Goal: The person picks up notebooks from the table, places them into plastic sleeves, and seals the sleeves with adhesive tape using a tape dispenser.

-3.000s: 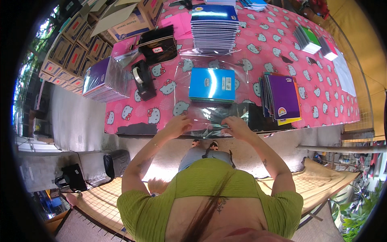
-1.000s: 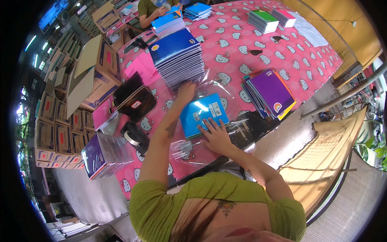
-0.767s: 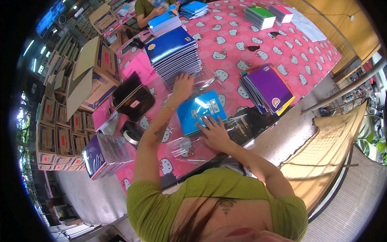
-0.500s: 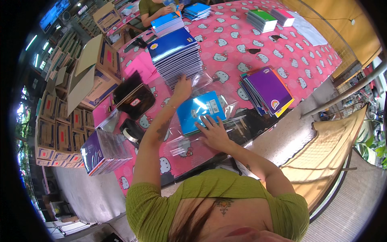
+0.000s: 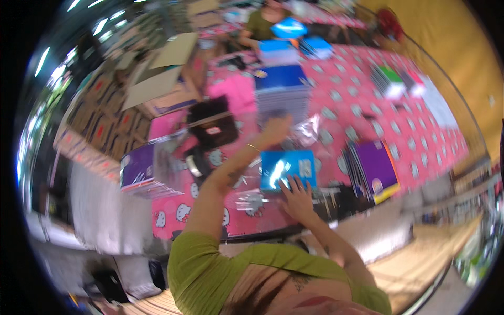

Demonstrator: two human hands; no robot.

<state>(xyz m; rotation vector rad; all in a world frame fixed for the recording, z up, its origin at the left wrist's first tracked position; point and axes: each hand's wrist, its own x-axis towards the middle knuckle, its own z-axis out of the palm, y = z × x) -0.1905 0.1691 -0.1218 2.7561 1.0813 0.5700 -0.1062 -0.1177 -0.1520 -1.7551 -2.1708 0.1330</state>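
Observation:
A light blue spiral notebook (image 5: 300, 164) lies before me on clear plastic film. My right hand (image 5: 299, 202) rests on its lower part, fingers spread. My left hand (image 5: 276, 131) reaches to the foot of a tall stack of dark blue notebooks (image 5: 283, 97), its fingers blurred; whether they grip anything does not show. Crumpled clear plastic (image 5: 310, 130) shines just right of that hand. To the right lies a pile of notebooks with a purple cover (image 5: 371, 165) on top.
A pink patterned cloth (image 5: 336, 113) covers the table. Left are a dark box (image 5: 212, 126), a tape roll (image 5: 197, 163), wrapped purple notebooks (image 5: 139, 170) and cardboard boxes (image 5: 170, 97). Green notebooks (image 5: 388, 81) stand far right. Across the table, a person (image 5: 257, 29) handles something blue.
The whole view has swung, so everything sits farther right and mostly lower, with blur. Both hands keep about the same places. The person opposite now has a bright blue item raised.

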